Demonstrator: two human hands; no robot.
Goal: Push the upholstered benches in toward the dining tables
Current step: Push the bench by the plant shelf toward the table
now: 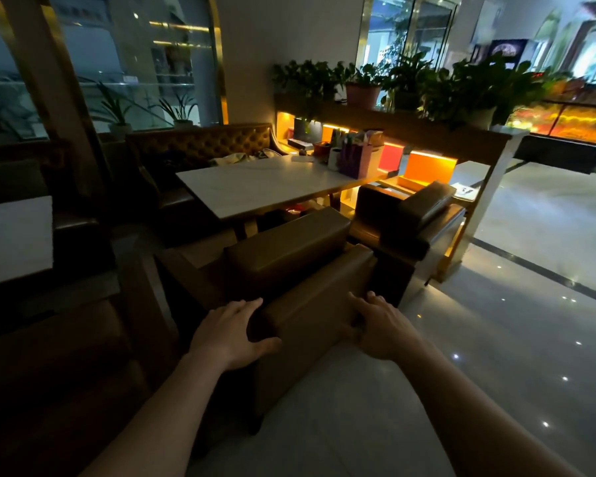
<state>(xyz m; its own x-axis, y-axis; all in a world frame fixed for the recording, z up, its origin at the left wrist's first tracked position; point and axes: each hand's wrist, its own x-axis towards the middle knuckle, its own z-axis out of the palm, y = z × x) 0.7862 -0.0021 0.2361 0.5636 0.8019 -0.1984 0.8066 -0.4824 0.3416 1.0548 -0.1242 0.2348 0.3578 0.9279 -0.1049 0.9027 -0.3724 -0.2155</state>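
A brown upholstered bench (289,256) stands just in front of me, its padded backrest (317,297) nearest. My left hand (234,330) grips the backrest's left end, thumb wrapped under it. My right hand (381,327) clasps the right end of the same backrest. Beyond the bench is a white-topped dining table (255,191), its near edge a short gap from the bench seat. A second brown bench (406,222) stands to the right, beside the table's right end.
A tufted booth sofa (200,146) backs the table's far side. A lit wooden shelf divider (427,156) topped with potted plants runs right of the table. Another white table (14,239) sits at left. Glossy tiled floor (496,339) lies to my right.
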